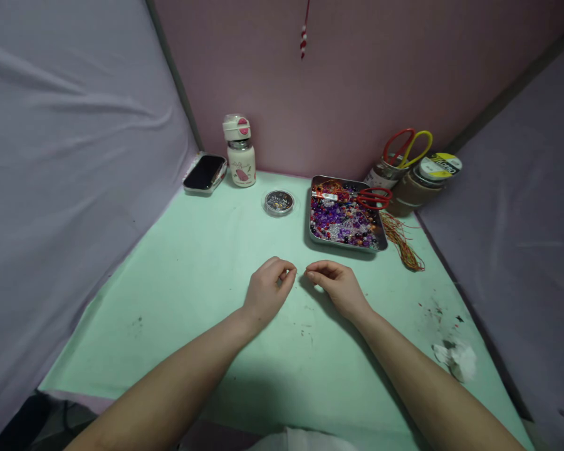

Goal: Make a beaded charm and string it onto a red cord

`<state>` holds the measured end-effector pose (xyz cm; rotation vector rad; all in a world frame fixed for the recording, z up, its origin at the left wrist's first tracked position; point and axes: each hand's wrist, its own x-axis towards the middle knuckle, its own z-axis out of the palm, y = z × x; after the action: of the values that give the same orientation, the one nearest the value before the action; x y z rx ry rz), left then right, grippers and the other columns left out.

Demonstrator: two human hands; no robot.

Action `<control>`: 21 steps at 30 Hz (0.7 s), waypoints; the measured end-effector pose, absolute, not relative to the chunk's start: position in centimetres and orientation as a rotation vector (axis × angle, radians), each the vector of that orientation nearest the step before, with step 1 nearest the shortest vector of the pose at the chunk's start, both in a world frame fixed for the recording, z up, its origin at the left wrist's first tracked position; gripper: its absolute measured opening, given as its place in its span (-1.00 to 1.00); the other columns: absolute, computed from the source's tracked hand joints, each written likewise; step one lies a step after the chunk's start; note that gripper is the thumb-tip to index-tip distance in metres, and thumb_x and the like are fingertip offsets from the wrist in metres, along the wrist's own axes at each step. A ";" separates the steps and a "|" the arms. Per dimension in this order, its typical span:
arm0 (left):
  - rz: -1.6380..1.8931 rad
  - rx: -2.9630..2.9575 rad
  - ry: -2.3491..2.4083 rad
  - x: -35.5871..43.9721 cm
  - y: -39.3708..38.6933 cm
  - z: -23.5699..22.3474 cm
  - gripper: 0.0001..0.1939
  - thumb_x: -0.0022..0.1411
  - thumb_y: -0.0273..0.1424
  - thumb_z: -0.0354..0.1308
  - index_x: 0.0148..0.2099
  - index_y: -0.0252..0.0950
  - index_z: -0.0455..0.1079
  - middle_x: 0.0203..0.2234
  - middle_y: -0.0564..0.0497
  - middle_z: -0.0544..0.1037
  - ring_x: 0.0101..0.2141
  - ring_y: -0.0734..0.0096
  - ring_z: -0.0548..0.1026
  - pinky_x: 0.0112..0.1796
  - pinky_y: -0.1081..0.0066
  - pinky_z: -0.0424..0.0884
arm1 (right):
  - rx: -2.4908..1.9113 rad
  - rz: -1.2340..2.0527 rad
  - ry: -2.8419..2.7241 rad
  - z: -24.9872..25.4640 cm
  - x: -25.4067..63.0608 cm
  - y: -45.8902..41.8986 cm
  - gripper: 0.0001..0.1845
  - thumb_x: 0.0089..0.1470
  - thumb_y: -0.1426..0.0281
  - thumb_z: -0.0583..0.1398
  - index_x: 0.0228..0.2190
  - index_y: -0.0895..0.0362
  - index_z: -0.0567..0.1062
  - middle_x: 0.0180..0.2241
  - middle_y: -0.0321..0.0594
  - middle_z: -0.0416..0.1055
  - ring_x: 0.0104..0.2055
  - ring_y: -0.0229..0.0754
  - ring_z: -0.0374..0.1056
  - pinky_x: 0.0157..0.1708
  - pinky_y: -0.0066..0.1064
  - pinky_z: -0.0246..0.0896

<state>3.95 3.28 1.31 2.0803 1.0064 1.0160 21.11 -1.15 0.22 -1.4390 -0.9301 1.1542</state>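
My left hand [271, 285] and my right hand [337, 285] face each other a short gap apart over the middle of the green tabletop [192, 282]. Both have thumb and fingertips pinched together. Whatever sits between the fingertips is too small to make out. Beyond the right hand lies a metal tray [348, 248] full of purple, clear, red and dark beads [331, 219]. Red-handled scissors [375, 198] rest across the tray's right edge. A small round clear dish [279, 203] with tiny shiny pieces stands beyond the left hand.
A phone [205, 173] and a white bottle [241, 153] stand at the back left. At the back right are a jar [385, 172] holding red and yellow handles, a lidded jar [418, 188] and a bundle of cords [404, 247]. Crumpled white tissue [461, 361] lies near the right edge.
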 end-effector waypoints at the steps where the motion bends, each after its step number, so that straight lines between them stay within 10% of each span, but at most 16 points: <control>1: 1.016 2.082 1.008 3.9 3.3 1.3 -0.89 0.24 -0.46 0.07 -0.34 -0.26 0.38 -0.53 0.11 0.34 -0.46 0.51 0.32 -0.38 0.47 0.26 | -1.441 1.150 -0.932 0.2 21.1 -1.2 -0.75 -0.19 0.24 0.37 -0.43 0.13 0.58 -0.50 -0.25 0.45 -0.46 -0.27 0.26 -0.40 -0.35 0.17; 21: 1.013 2.097 1.000 4.0 3.2 1.4 -0.88 0.24 -0.46 0.06 -0.35 -0.27 0.38 -0.53 0.11 0.34 -0.45 0.51 0.32 -0.37 0.47 0.26 | -1.446 1.150 -0.938 0.4 21.0 -1.2 -0.75 -0.18 0.24 0.36 -0.43 0.13 0.57 -0.50 -0.25 0.45 -0.46 -0.28 0.26 -0.41 -0.35 0.17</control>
<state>3.97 3.21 1.39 2.0968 0.9996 1.0127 21.04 -1.17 0.39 -1.4461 -0.9378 1.1498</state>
